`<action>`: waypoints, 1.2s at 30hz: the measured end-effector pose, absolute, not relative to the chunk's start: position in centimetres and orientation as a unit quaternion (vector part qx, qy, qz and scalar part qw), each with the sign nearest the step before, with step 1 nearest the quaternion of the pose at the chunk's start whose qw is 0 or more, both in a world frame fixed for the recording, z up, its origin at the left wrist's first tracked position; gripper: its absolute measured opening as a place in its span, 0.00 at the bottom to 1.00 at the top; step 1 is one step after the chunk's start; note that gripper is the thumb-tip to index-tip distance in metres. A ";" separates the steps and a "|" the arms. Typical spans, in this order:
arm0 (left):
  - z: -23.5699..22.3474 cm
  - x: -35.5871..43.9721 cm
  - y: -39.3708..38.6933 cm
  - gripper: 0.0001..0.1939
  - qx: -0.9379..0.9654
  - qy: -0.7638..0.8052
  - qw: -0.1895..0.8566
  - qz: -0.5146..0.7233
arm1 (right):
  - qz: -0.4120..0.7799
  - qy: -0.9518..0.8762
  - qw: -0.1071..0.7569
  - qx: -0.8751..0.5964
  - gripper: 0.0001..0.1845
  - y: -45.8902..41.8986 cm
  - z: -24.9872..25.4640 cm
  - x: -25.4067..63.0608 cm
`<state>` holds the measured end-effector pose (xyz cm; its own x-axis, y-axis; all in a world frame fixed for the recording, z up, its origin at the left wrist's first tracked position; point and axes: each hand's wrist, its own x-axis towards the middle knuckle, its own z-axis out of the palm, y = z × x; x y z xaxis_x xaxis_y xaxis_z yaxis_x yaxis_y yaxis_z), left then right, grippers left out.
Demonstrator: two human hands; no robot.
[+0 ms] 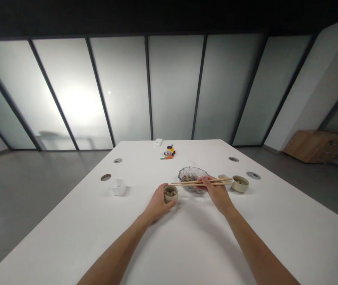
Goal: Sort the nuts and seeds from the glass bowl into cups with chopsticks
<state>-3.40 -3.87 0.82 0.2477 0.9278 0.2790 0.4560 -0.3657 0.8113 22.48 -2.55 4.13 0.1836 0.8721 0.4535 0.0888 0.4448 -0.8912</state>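
Observation:
My left hand (159, 205) is wrapped around a small beige cup (171, 199), which holds brownish dried bits too small to name. My right hand (214, 193) grips a pair of wooden chopsticks (186, 183), held nearly level with the tips pointing left, just above the cup's far rim. Behind and partly below the chopsticks is a clear scalloped glass bowl (193, 171) with more of the brownish bits inside. Right of that hand sit a white container (228, 185), partly hidden, and a second beige cup (240, 187) with something small in it.
Off to the left on the white table (169, 253) is a small white container (118, 187). Farther back lie a toy carrot (167, 157), a yellow toy vehicle (170, 150) and a white power strip (158, 142). Round holes pierce the tabletop near both sides.

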 end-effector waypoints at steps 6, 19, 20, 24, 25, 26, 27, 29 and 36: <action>0.7 -3.3 -3.8 0.35 0.731 0.474 0.302 0.388 | 0.147 -0.563 0.646 -0.493 0.27 -2.0 4.3 24.5; 0.5 -3.3 -3.6 0.36 0.733 0.476 0.299 0.382 | 0.114 -0.669 0.569 -0.465 0.26 -1.8 2.5 24.7; 0.5 -3.3 -3.6 0.36 0.733 0.477 0.300 0.381 | 0.114 -0.666 0.571 -0.466 0.26 -1.8 2.5 24.7; 0.4 -3.3 -3.5 0.36 0.732 0.477 0.303 0.381 | 0.111 -0.663 0.570 -0.471 0.26 -1.7 2.5 24.9; 0.4 -3.3 -3.5 0.35 0.732 0.476 0.303 0.382 | 0.110 -0.664 0.568 -0.474 0.26 -1.7 2.5 24.9; 0.4 -3.3 -3.5 0.35 0.731 0.476 0.304 0.383 | 0.108 -0.665 0.565 -0.476 0.26 -1.7 2.5 25.0; 0.4 -3.3 -3.5 0.35 0.731 0.475 0.303 0.384 | 0.106 -0.666 0.562 -0.479 0.26 -1.7 2.5 25.0; 0.5 -3.3 -3.6 0.35 0.731 0.476 0.302 0.384 | 0.106 -0.668 0.557 -0.481 0.26 -1.7 2.4 25.0; 0.9 -3.4 -3.8 0.35 0.730 0.474 0.302 0.389 | 0.110 -0.672 0.560 -0.473 0.25 -1.8 2.3 24.8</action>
<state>-3.37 -3.84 0.85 0.2487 0.9268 0.2813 0.4565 -0.3683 0.8099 24.82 -1.75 2.27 0.0740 0.7584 0.6476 0.5124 0.5282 -0.6771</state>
